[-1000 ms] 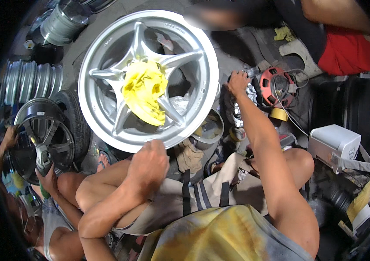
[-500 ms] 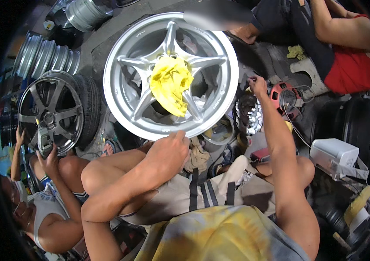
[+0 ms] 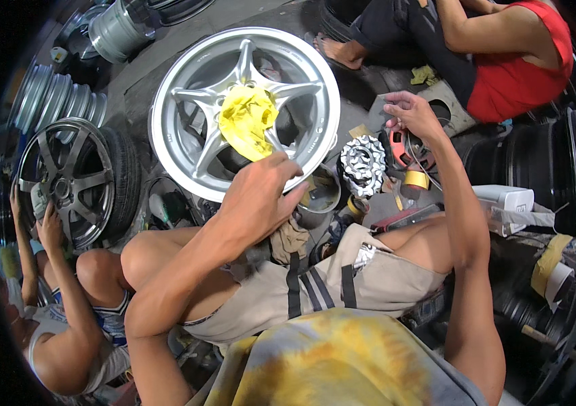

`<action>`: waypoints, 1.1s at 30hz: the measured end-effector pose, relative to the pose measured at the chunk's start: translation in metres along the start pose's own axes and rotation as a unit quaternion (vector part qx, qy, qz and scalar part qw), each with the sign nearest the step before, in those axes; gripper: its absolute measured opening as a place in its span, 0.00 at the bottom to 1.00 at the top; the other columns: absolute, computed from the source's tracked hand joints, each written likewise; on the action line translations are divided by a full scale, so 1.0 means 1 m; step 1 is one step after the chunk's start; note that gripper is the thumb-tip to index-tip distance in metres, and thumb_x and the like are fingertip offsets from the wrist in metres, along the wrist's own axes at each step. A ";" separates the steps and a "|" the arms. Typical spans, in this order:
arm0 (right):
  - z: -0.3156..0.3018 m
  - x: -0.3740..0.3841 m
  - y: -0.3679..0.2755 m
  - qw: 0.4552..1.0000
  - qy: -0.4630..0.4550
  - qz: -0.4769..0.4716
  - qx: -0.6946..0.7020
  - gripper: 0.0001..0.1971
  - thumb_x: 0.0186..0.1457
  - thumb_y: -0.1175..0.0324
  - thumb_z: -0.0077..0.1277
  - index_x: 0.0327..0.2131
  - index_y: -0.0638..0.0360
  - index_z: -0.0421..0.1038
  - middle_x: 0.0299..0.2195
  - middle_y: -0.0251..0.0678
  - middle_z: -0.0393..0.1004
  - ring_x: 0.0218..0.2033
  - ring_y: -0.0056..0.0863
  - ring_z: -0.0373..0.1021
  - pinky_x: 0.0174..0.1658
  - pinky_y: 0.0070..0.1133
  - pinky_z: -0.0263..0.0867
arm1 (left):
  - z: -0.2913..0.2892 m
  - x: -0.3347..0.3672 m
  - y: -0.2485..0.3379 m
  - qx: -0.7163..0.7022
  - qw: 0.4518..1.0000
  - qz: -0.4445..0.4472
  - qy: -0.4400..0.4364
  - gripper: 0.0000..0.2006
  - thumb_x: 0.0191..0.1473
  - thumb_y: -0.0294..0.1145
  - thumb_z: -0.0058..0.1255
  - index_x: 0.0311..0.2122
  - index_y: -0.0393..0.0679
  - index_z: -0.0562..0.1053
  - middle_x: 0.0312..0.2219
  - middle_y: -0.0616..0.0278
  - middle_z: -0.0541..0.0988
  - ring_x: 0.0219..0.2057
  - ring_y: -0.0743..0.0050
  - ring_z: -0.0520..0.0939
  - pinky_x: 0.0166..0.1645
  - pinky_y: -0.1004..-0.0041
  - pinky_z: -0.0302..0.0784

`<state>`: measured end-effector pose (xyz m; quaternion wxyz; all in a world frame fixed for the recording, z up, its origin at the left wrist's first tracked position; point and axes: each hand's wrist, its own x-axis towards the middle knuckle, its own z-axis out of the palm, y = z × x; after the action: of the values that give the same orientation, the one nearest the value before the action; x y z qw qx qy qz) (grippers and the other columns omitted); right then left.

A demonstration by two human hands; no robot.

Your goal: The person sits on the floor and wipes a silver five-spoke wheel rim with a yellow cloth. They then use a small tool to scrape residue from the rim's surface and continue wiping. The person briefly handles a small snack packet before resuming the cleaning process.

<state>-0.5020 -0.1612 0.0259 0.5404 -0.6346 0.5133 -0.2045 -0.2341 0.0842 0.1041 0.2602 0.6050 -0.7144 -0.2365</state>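
Note:
The silver five-spoke wheel rim (image 3: pixel 166 154) lies in front of me with a crumpled yellow cloth (image 3: pixel 247 120) over its hub. My left hand (image 3: pixel 257 199) is at the rim's near edge, fingers stretched forward and thumb apart, holding nothing I can see. Out to the right, my right hand (image 3: pixel 413 115) is raised with its fingertips together at what looks like a thin grey sheet (image 3: pixel 378 105). Below that hand are a coiled silver-and-black segmented strip (image 3: pixel 364 166), a red-orange round tool (image 3: pixel 401 150) with a cord, and a yellow tape roll (image 3: pixel 416 180).
A co-worker at left holds a tool against a dark multi-spoke wheel (image 3: pixel 71 179) beside a tyre. Another person in a red top (image 3: pixel 521 64) sits at the far right. Stacked rims (image 3: pixel 57 101), a grey bucket (image 3: pixel 322 193), a white box (image 3: pixel 504 197) and black wheel barrels (image 3: pixel 538 152) surround me.
My right hand has lifted away from the clutter, and a grey sheet now shows at its fingertips. My left hand has opened from a curled shape. The whole view has shifted.

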 end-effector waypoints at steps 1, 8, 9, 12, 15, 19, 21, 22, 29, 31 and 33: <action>0.004 -0.014 -0.011 1.000 0.006 -0.025 0.008 0.15 0.59 0.69 0.59 0.46 0.69 0.72 0.29 0.34 0.78 0.23 0.19 0.75 0.24 0.17 0.70 | 0.003 0.003 0.004 0.009 1.000 0.005 0.017 0.11 0.50 0.30 0.63 0.36 0.34 0.76 0.31 0.50 0.76 0.30 0.47 0.79 0.36 0.59 0.74; 0.048 -0.070 -0.080 0.974 -0.097 -0.175 0.104 0.11 0.60 0.66 0.57 0.41 0.63 0.77 0.26 0.35 0.79 0.24 0.19 0.76 0.23 0.16 0.68 | 0.018 0.044 0.037 0.120 0.977 0.116 0.134 0.15 0.49 0.30 0.65 0.41 0.40 0.73 0.36 0.54 0.73 0.37 0.51 0.78 0.41 0.60 0.74; 0.049 -0.074 -0.088 0.969 -0.093 -0.206 0.100 0.11 0.60 0.67 0.57 0.42 0.64 0.77 0.26 0.35 0.79 0.24 0.19 0.77 0.24 0.15 0.68 | 0.015 0.046 0.038 0.103 0.981 0.096 0.136 0.14 0.50 0.27 0.63 0.41 0.40 0.72 0.35 0.54 0.73 0.37 0.52 0.78 0.42 0.60 0.75; 0.050 -0.071 -0.110 0.968 -0.080 -0.159 0.178 0.13 0.58 0.65 0.60 0.40 0.66 0.78 0.26 0.33 0.79 0.21 0.18 0.76 0.23 0.14 0.68 | 0.003 0.055 0.034 0.093 0.973 0.102 0.183 0.09 0.53 0.21 0.59 0.39 0.37 0.74 0.31 0.55 0.78 0.32 0.63 0.82 0.39 0.69 0.78; 0.046 -0.072 -0.116 0.971 -0.096 -0.198 0.099 0.24 0.52 0.56 0.67 0.46 0.65 0.76 0.34 0.41 0.78 0.29 0.26 0.78 0.31 0.22 0.74 | -0.009 0.053 0.022 0.049 0.969 0.083 0.226 0.07 0.53 0.19 0.58 0.37 0.37 0.74 0.29 0.56 0.79 0.28 0.72 0.82 0.35 0.73 0.77; 0.051 -0.083 -0.109 0.894 0.027 -0.397 -0.207 0.43 0.40 0.48 0.73 0.58 0.56 0.68 0.48 0.49 0.69 0.49 0.41 0.71 0.51 0.32 0.70 | -0.031 0.043 0.005 -0.089 0.974 -0.052 0.202 0.06 0.58 0.24 0.59 0.40 0.36 0.77 0.30 0.66 0.81 0.31 0.85 0.79 0.36 0.79 0.75; 0.061 -0.086 -0.110 0.875 0.031 -0.435 -0.211 0.48 0.37 0.50 0.74 0.62 0.53 0.64 0.52 0.48 0.64 0.51 0.45 0.69 0.56 0.34 0.67 | -0.047 0.041 -0.001 -0.195 0.958 -0.134 0.163 0.08 0.59 0.26 0.59 0.42 0.36 0.78 0.32 0.68 0.80 0.31 0.85 0.77 0.36 0.82 0.73; 0.067 -0.086 -0.113 0.877 0.020 -0.438 -0.196 0.44 0.39 0.55 0.74 0.60 0.56 0.65 0.54 0.48 0.64 0.53 0.45 0.68 0.56 0.32 0.68 | -0.053 0.039 -0.003 -0.229 0.955 -0.126 0.143 0.09 0.59 0.27 0.60 0.43 0.36 0.78 0.32 0.68 0.80 0.31 0.86 0.76 0.35 0.82 0.71; 0.106 -0.083 -0.141 0.907 -0.049 -0.408 -0.092 0.22 0.45 0.59 0.67 0.36 0.70 0.74 0.26 0.52 0.73 0.35 0.51 0.74 0.44 0.37 0.69 | -0.087 0.024 -0.016 -0.240 0.940 -0.113 0.212 0.11 0.61 0.32 0.59 0.44 0.37 0.79 0.31 0.68 0.78 0.30 0.85 0.74 0.36 0.82 0.69; 0.117 -0.085 -0.149 0.900 -0.079 -0.424 -0.058 0.23 0.46 0.57 0.65 0.28 0.72 0.71 0.25 0.53 0.74 0.33 0.52 0.73 0.39 0.39 0.66 | -0.099 0.019 -0.023 -0.236 0.939 -0.120 0.220 0.11 0.61 0.33 0.59 0.44 0.37 0.79 0.31 0.68 0.78 0.30 0.85 0.74 0.37 0.82 0.69; 0.131 -0.085 -0.157 0.908 -0.058 -0.413 -0.024 0.23 0.46 0.57 0.66 0.26 0.72 0.71 0.25 0.53 0.73 0.32 0.53 0.72 0.38 0.39 0.66 | -0.110 0.014 -0.030 -0.234 0.938 -0.127 0.220 0.11 0.61 0.34 0.58 0.44 0.37 0.79 0.32 0.68 0.78 0.30 0.85 0.75 0.37 0.82 0.69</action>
<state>-0.3615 -0.0419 0.1482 0.4207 -0.8138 0.1773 -0.3595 -0.1412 0.0635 0.1684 0.5130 0.6496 -0.4810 -0.2890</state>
